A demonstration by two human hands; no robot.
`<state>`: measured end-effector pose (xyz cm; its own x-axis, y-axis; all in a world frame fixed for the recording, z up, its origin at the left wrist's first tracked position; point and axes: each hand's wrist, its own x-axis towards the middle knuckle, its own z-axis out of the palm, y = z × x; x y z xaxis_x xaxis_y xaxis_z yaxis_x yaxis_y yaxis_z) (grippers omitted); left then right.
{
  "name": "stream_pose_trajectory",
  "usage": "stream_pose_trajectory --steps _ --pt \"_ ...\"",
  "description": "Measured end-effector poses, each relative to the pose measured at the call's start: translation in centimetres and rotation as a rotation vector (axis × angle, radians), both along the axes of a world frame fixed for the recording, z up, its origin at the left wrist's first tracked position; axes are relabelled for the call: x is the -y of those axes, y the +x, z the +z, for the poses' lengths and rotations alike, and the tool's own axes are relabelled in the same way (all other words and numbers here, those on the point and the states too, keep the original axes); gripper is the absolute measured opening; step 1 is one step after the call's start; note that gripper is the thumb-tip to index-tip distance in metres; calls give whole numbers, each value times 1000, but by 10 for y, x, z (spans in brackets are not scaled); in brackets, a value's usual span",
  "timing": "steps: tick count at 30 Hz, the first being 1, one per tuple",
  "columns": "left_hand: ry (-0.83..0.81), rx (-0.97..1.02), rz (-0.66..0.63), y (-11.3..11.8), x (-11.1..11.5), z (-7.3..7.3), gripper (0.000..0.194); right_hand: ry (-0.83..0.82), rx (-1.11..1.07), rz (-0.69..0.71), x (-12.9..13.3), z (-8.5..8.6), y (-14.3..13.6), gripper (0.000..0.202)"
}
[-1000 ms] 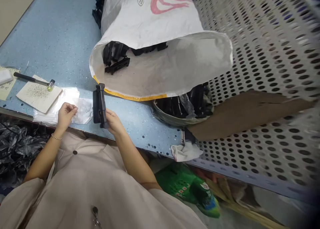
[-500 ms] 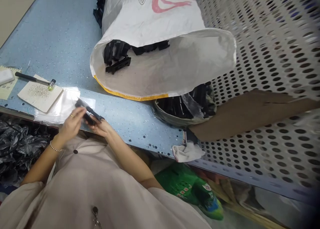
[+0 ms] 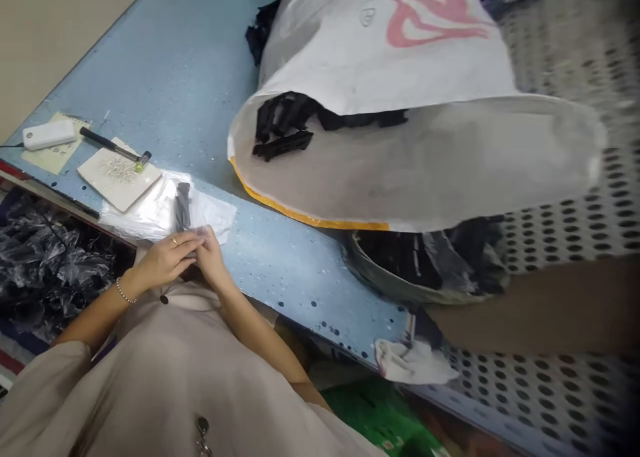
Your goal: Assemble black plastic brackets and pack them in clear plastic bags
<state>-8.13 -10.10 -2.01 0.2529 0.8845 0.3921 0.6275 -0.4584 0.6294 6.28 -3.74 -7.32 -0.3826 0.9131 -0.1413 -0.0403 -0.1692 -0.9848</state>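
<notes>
Black and slim, the part (image 3: 183,200) lies at the near edge of the counter (image 3: 285,264), apparently slipped into clear plastic (image 3: 156,210). Your left hand (image 3: 173,258) and right hand (image 3: 212,254) meet, fingers pinched on the plastic at its near end. This one looks mostly wrapped; your fingers hide whether the opening is closed. More black parts (image 3: 287,144) fill the white sack (image 3: 325,64) and round tub (image 3: 395,285).

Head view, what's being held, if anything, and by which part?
Left hand and right hand meet at the near end of the black part, apparently pinching it or the clear plastic; exact grip hidden.
</notes>
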Motion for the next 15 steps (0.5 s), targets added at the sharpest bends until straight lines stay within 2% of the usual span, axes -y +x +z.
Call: stream_pose_trajectory --steps 2,4,6,7,8,9,10,13,14,15 --pt "-44 119 38 -10 11 27 38 -87 -49 233 -2 10 9 23" --pt "-158 212 -26 -27 29 59 30 -186 -86 409 -10 19 18 31" --pt "-358 202 -160 -51 52 82 28 -188 -76 411 -19 22 23 36" --pt "-477 155 -202 -66 64 87 27 -164 -61 366 -23 21 24 37" --pt "-595 88 -195 -83 74 85 27 -144 -45 321 -25 20 24 37" --pt "-702 6 -130 -103 84 77 27 -135 -33 293 -27 18 24 36" --pt "-787 -87 -13 -126 92 63 26 -139 -24 281 -27 16 22 35" --pt "-939 -378 548 -204 108 10 17 -182 -8 293 -23 10 17 31" --pt "-933 -435 741 -231 111 -5 14 -199 -6 300 -21 9 15 30" --pt "-917 -472 855 -256 113 -16 9 -216 -7 305 -19 8 12 28"
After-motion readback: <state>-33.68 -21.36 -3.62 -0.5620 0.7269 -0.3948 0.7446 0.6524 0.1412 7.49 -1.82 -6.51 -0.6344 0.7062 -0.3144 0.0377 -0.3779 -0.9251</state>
